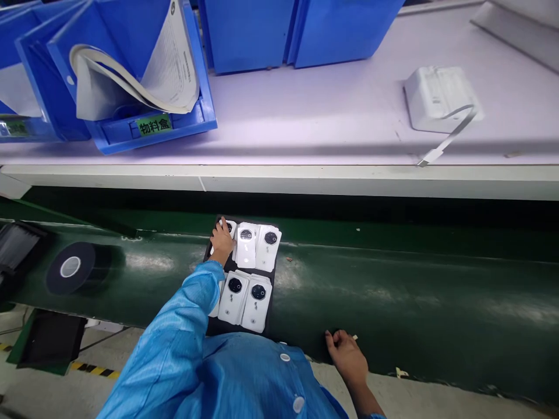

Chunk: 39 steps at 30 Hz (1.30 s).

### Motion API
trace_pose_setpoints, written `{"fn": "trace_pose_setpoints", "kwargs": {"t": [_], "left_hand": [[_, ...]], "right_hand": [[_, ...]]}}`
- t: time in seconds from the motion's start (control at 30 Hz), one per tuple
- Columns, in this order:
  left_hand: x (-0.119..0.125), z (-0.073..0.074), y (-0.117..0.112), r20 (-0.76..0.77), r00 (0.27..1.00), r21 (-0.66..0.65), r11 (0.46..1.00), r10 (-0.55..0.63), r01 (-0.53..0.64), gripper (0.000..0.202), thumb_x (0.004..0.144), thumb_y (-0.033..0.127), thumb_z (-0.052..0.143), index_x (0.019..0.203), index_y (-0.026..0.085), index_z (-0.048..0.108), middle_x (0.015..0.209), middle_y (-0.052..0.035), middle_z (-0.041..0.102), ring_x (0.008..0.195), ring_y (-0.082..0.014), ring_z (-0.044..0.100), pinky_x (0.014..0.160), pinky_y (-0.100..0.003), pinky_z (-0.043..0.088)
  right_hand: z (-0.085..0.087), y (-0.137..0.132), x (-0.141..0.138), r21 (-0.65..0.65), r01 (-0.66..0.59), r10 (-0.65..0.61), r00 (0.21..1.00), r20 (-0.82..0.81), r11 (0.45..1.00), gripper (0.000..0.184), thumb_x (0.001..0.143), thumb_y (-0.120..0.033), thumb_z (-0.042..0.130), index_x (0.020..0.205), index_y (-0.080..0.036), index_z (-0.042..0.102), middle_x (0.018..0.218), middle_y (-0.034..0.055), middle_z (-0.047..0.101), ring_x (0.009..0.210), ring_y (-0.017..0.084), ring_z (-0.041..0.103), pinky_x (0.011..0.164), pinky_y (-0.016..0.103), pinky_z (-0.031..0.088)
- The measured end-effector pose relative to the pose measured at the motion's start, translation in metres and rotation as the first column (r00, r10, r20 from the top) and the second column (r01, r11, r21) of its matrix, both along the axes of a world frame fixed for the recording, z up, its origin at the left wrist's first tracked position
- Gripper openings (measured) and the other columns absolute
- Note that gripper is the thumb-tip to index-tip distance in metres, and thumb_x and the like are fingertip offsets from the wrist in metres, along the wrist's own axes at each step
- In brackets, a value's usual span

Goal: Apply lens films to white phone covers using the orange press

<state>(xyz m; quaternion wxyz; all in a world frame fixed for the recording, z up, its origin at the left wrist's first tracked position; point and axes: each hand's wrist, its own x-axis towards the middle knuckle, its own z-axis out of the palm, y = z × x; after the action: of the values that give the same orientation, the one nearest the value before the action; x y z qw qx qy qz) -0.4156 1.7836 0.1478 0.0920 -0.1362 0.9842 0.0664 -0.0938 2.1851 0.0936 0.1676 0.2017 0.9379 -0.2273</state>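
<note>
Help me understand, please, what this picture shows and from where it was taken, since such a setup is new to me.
A camera worn on a person's head looks down at their own bare hands. A flat black tray of white plastic units with dark round lenses lies on a dark green conveyor belt. The left hand touches the far-left unit; whether it grips is unclear. The right hand rests at the belt's near edge. Behind, a white shelf carries blue plastic bins.

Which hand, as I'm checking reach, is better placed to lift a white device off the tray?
Likely left: left hand is on white devices in the tray; right hand rests apart at the belt edge.
</note>
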Motion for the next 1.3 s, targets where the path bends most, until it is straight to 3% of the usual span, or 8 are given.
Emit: {"fn": "trace_pose_setpoints", "kwargs": {"t": [0.17, 0.3, 0.4, 0.5, 0.93, 1.03, 1.13, 1.3], "left_hand": [[0.016, 0.020, 0.004, -0.104, 0.994, 0.007, 0.999, -0.046, 0.047, 0.100, 0.095, 0.032, 0.062, 0.171, 0.016, -0.002, 0.168, -0.0233, 0.032, 0.152, -0.0444, 0.029, 0.114, -0.061, 0.046], [0.044, 0.018, 0.019, -0.112, 0.986, 0.062, 0.990, -0.121, 0.129, 0.081, 0.098, 0.018, 0.048, 0.171, 0.016, 0.013, 0.154, -0.0227, 0.049, 0.137, -0.0382, 0.049, 0.110, -0.052, 0.050], [0.057, 0.006, 0.039, -0.071, 0.986, 0.115, 0.981, -0.150, 0.157, 0.076, 0.100, 0.032, 0.054, 0.168, 0.015, 0.025, 0.149, -0.0235, 0.052, 0.130, -0.0393, 0.054, 0.101, -0.050, 0.055], [0.055, -0.003, 0.057, -0.060, 0.987, 0.149, 0.976, -0.150, 0.157, 0.084, 0.096, 0.044, 0.062, 0.166, 0.012, 0.028, 0.149, -0.0265, 0.050, 0.134, -0.0432, 0.052, 0.104, -0.054, 0.054], [0.035, -0.004, 0.060, -0.143, 0.981, 0.225, 0.961, -0.132, 0.162, 0.084, 0.093, 0.032, 0.063, 0.165, 0.011, 0.027, 0.160, -0.0268, 0.044, 0.143, -0.0441, 0.047, 0.110, -0.056, 0.050], [0.034, 0.002, 0.050, -0.199, 0.975, 0.251, 0.956, -0.100, 0.149, 0.074, 0.097, 0.029, 0.056, 0.164, 0.011, 0.030, 0.165, -0.0264, 0.037, 0.148, -0.0436, 0.040, 0.113, -0.059, 0.047], [0.035, 0.007, 0.042, -0.247, 0.963, 0.279, 0.943, -0.111, 0.180, 0.060, 0.100, 0.024, 0.049, 0.158, 0.012, 0.041, 0.157, -0.0239, 0.046, 0.145, -0.0395, 0.044, 0.115, -0.057, 0.045], [0.048, 0.008, 0.051, -0.296, 0.929, 0.314, 0.897, -0.220, 0.313, 0.045, 0.096, 0.014, 0.050, 0.140, 0.018, 0.059, 0.135, -0.0155, 0.059, 0.132, -0.0310, 0.056, 0.115, -0.048, 0.048]], "right_hand": [[-0.002, -0.002, -0.001, -0.011, 0.023, -0.023, 1.000, -0.016, 1.000, 0.039, 0.089, -0.064, 0.033, 0.071, -0.029, 0.037, 0.074, 0.0085, 0.061, 0.084, 0.032, 0.064, 0.080, 0.043, 0.049], [-0.003, -0.005, -0.003, -0.015, 0.043, -0.043, 0.999, -0.026, 0.999, 0.038, 0.089, -0.062, 0.035, 0.071, -0.029, 0.038, 0.074, 0.0086, 0.062, 0.086, 0.031, 0.064, 0.080, 0.042, 0.050], [-0.001, -0.005, -0.004, -0.014, 0.048, -0.049, 0.999, -0.024, 0.999, 0.037, 0.089, -0.062, 0.035, 0.072, -0.029, 0.038, 0.074, 0.0087, 0.062, 0.086, 0.031, 0.064, 0.078, 0.042, 0.049], [0.001, -0.004, -0.005, -0.011, 0.045, -0.045, 0.999, -0.015, 0.999, 0.038, 0.088, -0.063, 0.033, 0.072, -0.029, 0.037, 0.074, 0.0086, 0.061, 0.084, 0.031, 0.064, 0.076, 0.041, 0.048], [0.029, -0.016, -0.022, -0.040, 0.099, -0.101, 0.993, -0.054, 0.994, 0.030, 0.083, -0.055, 0.039, 0.067, -0.030, 0.038, 0.069, 0.0091, 0.060, 0.075, 0.030, 0.062, 0.070, 0.040, 0.047], [0.039, -0.039, -0.061, -0.083, 0.072, -0.082, 0.990, -0.118, 0.994, 0.025, 0.086, -0.045, 0.038, 0.077, -0.026, 0.051, 0.083, 0.0124, 0.067, 0.088, 0.030, 0.066, 0.078, 0.040, 0.051], [0.042, -0.079, -0.129, -0.162, -0.035, 0.003, 0.981, -0.193, 0.986, 0.025, 0.093, -0.041, 0.043, 0.095, -0.022, 0.060, 0.099, 0.0099, 0.070, 0.097, 0.026, 0.067, 0.090, 0.037, 0.052], [0.055, -0.145, -0.250, -0.147, -0.059, 0.025, 0.974, -0.223, 0.987, 0.040, 0.097, -0.043, 0.057, 0.127, -0.015, 0.053, 0.122, 0.0150, 0.063, 0.108, 0.028, 0.063, 0.094, 0.040, 0.052]]}}
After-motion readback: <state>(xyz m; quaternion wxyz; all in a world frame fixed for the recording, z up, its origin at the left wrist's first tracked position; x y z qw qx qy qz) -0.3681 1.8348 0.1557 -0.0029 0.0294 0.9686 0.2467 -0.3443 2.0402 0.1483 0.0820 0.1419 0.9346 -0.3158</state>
